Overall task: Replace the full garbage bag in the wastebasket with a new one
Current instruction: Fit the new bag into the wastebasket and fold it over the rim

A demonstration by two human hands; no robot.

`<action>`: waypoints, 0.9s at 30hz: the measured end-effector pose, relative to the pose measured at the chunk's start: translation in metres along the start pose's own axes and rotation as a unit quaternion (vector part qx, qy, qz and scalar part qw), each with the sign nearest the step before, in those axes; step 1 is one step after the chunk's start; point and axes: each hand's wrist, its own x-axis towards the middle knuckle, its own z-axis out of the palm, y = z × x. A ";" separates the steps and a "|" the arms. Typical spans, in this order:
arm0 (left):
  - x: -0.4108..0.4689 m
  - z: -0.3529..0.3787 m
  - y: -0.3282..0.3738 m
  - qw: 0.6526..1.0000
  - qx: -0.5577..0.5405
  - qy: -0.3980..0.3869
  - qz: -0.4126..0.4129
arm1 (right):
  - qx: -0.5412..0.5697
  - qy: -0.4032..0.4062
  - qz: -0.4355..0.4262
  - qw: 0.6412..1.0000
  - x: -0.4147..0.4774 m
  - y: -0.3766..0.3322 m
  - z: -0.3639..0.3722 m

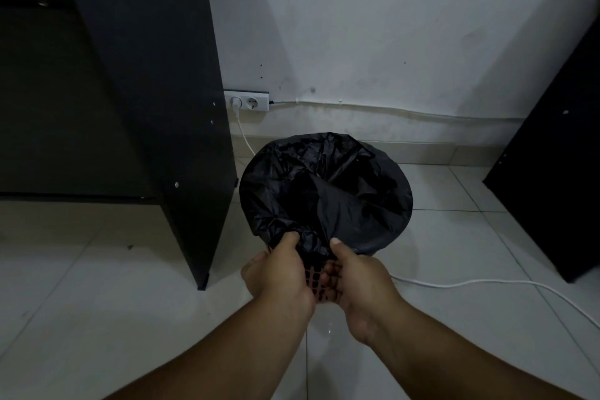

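Observation:
A black garbage bag (324,185) lines a round wastebasket on the tiled floor, its edge folded over the rim all around. Only a patch of the wastebasket's reddish lattice wall (316,282) shows, between my hands at the near side. My left hand (276,273) grips the bunched bag edge at the near rim, fingers curled over the plastic. My right hand (354,279) holds the bag's edge just to the right, thumb on top and fingers against the lattice. What lies inside the bag is too dark to make out.
A black desk side panel (162,107) stands close on the left of the basket. Another dark panel (552,188) stands at the right. A wall socket (246,101) with a white plug sits behind, and a white cable (487,282) runs across the floor on the right.

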 end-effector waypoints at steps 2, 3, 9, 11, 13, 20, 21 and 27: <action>0.003 0.000 -0.002 1.000 -0.016 -0.007 0.012 | -0.002 0.000 -0.005 1.000 0.000 0.001 0.002; 0.002 0.000 -0.002 1.000 -0.019 -0.001 0.021 | -0.005 -0.001 -0.006 1.000 -0.001 0.002 0.003; 0.007 0.002 0.000 0.998 -0.025 0.005 0.058 | -0.021 0.011 -0.001 1.000 -0.001 -0.001 0.006; 0.011 0.000 0.000 0.999 -0.010 -0.006 0.048 | -0.014 0.021 0.003 1.000 0.000 -0.002 0.005; 0.017 -0.002 -0.001 0.999 0.000 -0.029 0.030 | -0.006 0.028 0.006 1.000 0.000 -0.005 0.003; 0.010 -0.010 -0.008 0.998 0.046 -0.050 0.011 | 0.006 0.021 0.016 1.000 -0.001 -0.005 0.005; 0.008 -0.011 -0.009 0.998 0.048 -0.049 0.009 | 0.006 0.019 0.015 1.000 -0.001 -0.005 0.005; 0.003 -0.015 -0.008 0.997 0.046 -0.068 -0.004 | 0.001 0.020 0.003 1.000 -0.002 -0.006 0.004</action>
